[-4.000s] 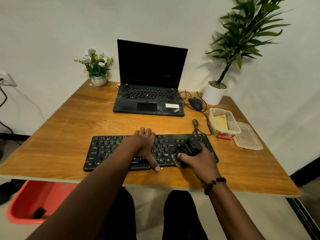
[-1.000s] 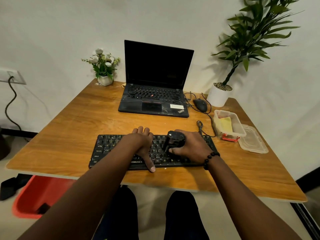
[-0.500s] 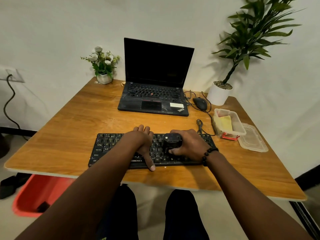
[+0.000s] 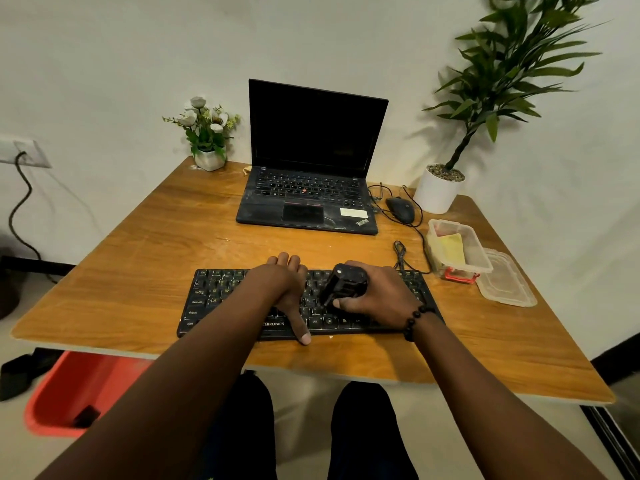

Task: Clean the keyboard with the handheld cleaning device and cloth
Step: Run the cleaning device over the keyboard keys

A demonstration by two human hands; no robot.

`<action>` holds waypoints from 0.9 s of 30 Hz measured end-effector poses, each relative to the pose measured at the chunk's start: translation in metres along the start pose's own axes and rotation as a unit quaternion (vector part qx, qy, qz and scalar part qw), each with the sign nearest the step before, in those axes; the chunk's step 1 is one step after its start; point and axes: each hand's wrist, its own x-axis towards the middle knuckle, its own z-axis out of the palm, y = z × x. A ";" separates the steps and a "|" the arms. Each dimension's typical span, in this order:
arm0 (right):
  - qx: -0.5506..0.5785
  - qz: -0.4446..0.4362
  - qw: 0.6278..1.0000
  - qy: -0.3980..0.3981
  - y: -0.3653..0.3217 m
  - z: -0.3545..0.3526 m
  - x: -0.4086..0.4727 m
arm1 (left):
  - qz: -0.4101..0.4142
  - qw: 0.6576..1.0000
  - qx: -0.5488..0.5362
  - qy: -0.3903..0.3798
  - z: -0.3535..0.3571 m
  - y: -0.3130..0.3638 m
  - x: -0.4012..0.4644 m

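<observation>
Right now, brushing step in hand: keyboard (image 4: pixel 221 299) lies near the front edge of the desk (image 4: pixel 138 244), left hand (image 4: pixel 282 289) flat across its middle, fingers straight and together over the far edge, thumb stretched to the near edge, pressing it steady. Just right of that hand, right hand (image 4: pixel 377 294) curls round the black handheld cleaning device (image 4: pixel 343 284), thumb and fingers wrapped on its body, device tilted with its lower end down on the keys of the keyboard's right half; the working tip is hidden, can't tell if it touches. Beaded bracelet (image 4: pixel 414 322) on that wrist. Right of the keyboard and a bit farther, a clear container (image 4: pixel 474 251) holds the yellow cloth (image 4: pixel 450 249), lid (image 4: pixel 505 282) beside it, so cloth wipe looks not yet begun. Behind the keyboard: laptop (image 4: pixel 311 161), mouse (image 4: pixel 400 209). Next move, as a guess: run the device along remaining key rows, left hand holding firm, then go for the cloth.
</observation>
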 end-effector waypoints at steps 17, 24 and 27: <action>-0.059 -0.008 0.998 -0.009 -0.002 -0.004 0.012 | 0.000 1.000 -0.011 -0.006 -0.006 0.002 -0.010; -0.104 -0.014 0.994 0.034 -0.008 0.010 0.029 | 0.002 1.000 -0.011 -0.005 -0.001 0.004 -0.002; -0.099 -0.013 0.995 0.024 -0.008 0.011 0.029 | -0.004 1.000 -0.007 -0.006 -0.001 0.002 -0.003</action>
